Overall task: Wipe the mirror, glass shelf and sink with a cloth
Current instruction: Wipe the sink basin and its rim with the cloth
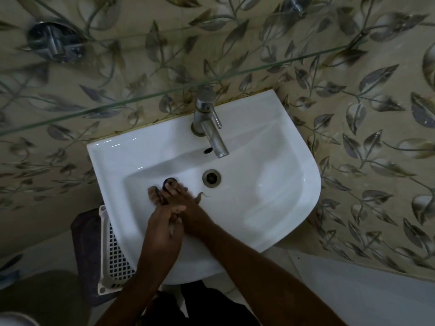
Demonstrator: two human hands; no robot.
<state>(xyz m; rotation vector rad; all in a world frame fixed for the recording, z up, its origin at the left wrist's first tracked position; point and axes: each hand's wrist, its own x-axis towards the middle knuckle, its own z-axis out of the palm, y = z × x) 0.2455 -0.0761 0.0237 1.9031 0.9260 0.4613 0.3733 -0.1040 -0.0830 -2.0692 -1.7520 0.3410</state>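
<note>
The white sink (270, 175) fills the middle of the view, seen from above. Both my hands are inside its left half. My right hand (188, 205) reaches in from the lower right, its fingers curled around a small dark cloth (170, 182) that pokes out near the basin floor; a frayed thread trails to its right. My left hand (162, 231) lies just below it against the sink's front wall, gripping a grey strip of the same cloth. The glass shelf (211, 79) runs as a slanted edge above the tap. No mirror is in view.
A chrome tap (208, 118) stands at the sink's back, above the drain (211, 177). Chrome shelf brackets (53, 42) sit on the leaf-patterned wall tiles. A white plastic grid basket (113, 252) leans under the sink's left side, by a dark box.
</note>
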